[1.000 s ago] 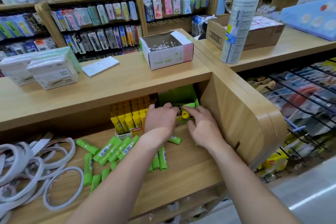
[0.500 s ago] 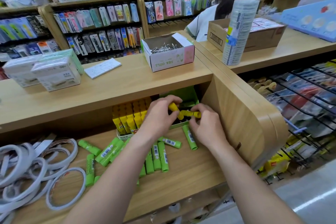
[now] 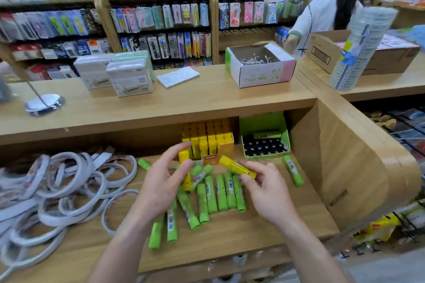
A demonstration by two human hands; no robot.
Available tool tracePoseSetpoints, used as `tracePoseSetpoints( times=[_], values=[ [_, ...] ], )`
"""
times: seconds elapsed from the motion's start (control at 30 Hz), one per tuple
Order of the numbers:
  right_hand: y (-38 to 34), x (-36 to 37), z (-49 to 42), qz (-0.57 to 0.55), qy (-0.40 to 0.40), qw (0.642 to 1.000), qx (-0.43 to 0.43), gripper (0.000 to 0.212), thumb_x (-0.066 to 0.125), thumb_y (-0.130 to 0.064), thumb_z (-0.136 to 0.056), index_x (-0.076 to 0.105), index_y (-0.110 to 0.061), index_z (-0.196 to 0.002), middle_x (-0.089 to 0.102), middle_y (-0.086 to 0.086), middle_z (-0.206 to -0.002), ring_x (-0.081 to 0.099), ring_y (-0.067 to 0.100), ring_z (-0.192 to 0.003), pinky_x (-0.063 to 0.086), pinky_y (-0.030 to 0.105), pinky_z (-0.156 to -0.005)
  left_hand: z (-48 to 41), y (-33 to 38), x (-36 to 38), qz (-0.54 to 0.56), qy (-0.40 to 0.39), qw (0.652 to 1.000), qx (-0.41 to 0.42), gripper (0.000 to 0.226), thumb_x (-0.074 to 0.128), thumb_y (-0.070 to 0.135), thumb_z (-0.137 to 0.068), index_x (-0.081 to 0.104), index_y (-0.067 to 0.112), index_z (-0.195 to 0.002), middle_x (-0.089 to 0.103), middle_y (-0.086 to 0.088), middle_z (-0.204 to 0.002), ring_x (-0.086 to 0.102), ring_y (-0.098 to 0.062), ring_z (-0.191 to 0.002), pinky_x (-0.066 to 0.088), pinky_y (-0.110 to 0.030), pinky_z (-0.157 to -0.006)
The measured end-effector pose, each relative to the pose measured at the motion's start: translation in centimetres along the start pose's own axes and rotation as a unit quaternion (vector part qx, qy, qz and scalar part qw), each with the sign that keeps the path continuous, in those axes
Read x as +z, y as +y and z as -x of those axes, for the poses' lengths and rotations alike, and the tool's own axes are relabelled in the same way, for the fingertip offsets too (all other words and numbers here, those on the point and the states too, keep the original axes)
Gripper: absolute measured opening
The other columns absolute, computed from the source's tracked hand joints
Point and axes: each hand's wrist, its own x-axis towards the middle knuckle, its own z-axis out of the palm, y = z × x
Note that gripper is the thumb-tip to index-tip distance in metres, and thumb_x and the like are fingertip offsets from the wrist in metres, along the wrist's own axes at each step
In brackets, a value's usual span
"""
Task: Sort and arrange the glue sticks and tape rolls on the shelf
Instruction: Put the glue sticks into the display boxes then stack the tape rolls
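Note:
My left hand (image 3: 164, 182) holds a yellow glue stick (image 3: 184, 157) upright between thumb and fingers. In my right hand (image 3: 264, 188) a second yellow glue stick (image 3: 234, 166) is pinched, lying slanted. Both hands hover over several green glue sticks (image 3: 222, 193) strewn on the lower shelf (image 3: 264, 225). Behind them stand a yellow box of yellow glue sticks (image 3: 207, 142) and a green box (image 3: 264, 126) of dark-capped sticks. One green glue stick (image 3: 294, 170) lies apart, in front of the green box. A heap of white tape rolls (image 3: 69, 179) covers the shelf's left side.
The upper counter (image 3: 195, 103) carries a white box of clips (image 3: 259, 73), white packets (image 3: 128, 78) and a notepad (image 3: 178, 76). A wooden side wall (image 3: 349, 167) closes the shelf on the right. A wrapped roll stack (image 3: 358, 48) and a person in white (image 3: 322, 14) are beyond.
Both hands have drawn back from the green box towards me, each carrying a yellow glue stick. The green box's dark caps now show.

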Motion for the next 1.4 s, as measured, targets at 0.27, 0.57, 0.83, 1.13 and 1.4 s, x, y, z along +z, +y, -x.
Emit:
tracePoseSetpoints(
  times=[0.27, 0.57, 0.83, 1.13, 1.4],
  values=[
    [-5.0, 4.6, 0.3, -0.18, -0.098, 0.979, -0.004, 0.021, 0.052, -0.008, -0.102, 0.062, -0.023, -0.113, 0.07, 0.0, -0.103, 0.073, 0.018, -0.09, 0.058, 0.031, -0.081, -0.1, -1.2, -0.5, 0.039, 0.038, 0.999, -0.002, 0.015, 0.065, 0.026, -0.096, 0.064, 0.037, -0.106, 0.067, 0.012, -0.084, 0.059, -0.004, -0.071, 0.048, -0.024, -0.068],
    [-6.1, 6.0, -0.4, -0.066, -0.129, 0.987, -0.067, 0.064, 0.07, -0.015, -0.09, 0.044, -0.049, -0.138, 0.066, 0.0, -0.086, 0.063, 0.011, -0.071, 0.052, 0.027, -0.066, -1.8, -2.7, -1.0, 0.056, 0.023, 0.998, -0.027, 0.012, 0.075, 0.033, -0.085, 0.07, 0.037, -0.095, 0.074, 0.013, -0.087, 0.069, -0.009, -0.084, 0.055, -0.034, -0.079],
    [-6.7, 5.1, -2.6, -0.001, 0.046, 0.992, -0.115, 0.037, 0.074, -0.021, -0.09, 0.052, -0.034, -0.116, 0.062, -0.017, -0.089, 0.069, 0.003, -0.076, 0.052, 0.015, -0.063, -2.4, -4.8, -2.3, 0.08, 0.03, 0.993, -0.085, 0.036, 0.051, 0.013, -0.1, 0.061, 0.039, -0.122, 0.074, 0.016, -0.107, 0.069, -0.017, -0.103, 0.053, -0.044, -0.098],
    [-6.5, 7.7, -4.3, 0.15, 0.091, 0.96, -0.22, 0.029, 0.073, -0.023, -0.089, 0.06, -0.02, -0.115, 0.065, -0.009, -0.096, 0.063, 0.017, -0.094, 0.056, 0.042, -0.077, -2.3, -5.1, -1.9, -0.108, -0.007, 0.993, -0.037, 0.047, 0.061, 0.011, -0.091, 0.061, 0.037, -0.13, 0.072, 0.01, -0.113, 0.065, -0.015, -0.087, 0.045, -0.024, -0.076],
    [-5.5, 8.2, -5.5, 0.278, 0.09, 0.915, -0.278, 0.027, 0.072, -0.023, -0.09, 0.07, -0.015, -0.116, 0.067, 0.001, -0.105, 0.053, 0.016, -0.096, 0.048, 0.033, -0.083, -2.4, -5.0, -1.8, -0.102, 0.004, 0.993, -0.059, 0.045, 0.059, 0.016, -0.095, 0.058, 0.041, -0.133, 0.068, 0.017, -0.107, 0.051, 0.001, -0.066, 0.035, -0.012, -0.063]
  ],
)
